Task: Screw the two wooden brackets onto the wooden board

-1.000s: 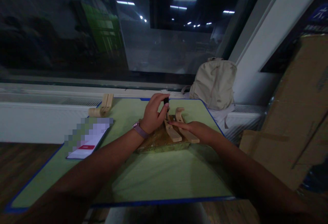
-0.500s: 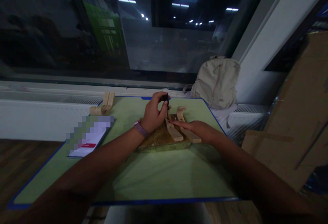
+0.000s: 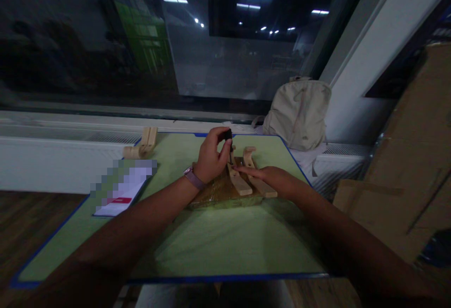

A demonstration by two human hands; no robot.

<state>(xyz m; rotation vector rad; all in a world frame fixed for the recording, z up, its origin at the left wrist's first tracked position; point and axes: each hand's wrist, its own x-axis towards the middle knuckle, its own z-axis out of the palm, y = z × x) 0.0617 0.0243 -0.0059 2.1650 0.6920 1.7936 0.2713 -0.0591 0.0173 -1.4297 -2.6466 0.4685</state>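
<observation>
My left hand [image 3: 212, 154], with a watch on its wrist, is closed around the black handle of a screwdriver [image 3: 229, 135]. The tool stands upright, its shaft reaching down to a curved wooden piece [image 3: 241, 185]. My right hand [image 3: 275, 177] lies low with its fingers stretched out across a second curved wooden piece [image 3: 265, 188]. Its fingertips touch the first piece beside the screwdriver's tip. Both pieces rest side by side on a brown, shiny, flat block [image 3: 210, 192]. Whatever lies under the screwdriver's tip is too small to make out.
The block sits on a green table [image 3: 218, 242] with a blue edge. More curved wooden pieces [image 3: 149, 140] stand at its far left corner, near a partly blurred booklet [image 3: 128, 190]. A beige backpack [image 3: 299, 113] leans by the window; cardboard [image 3: 398, 181] stands to the right.
</observation>
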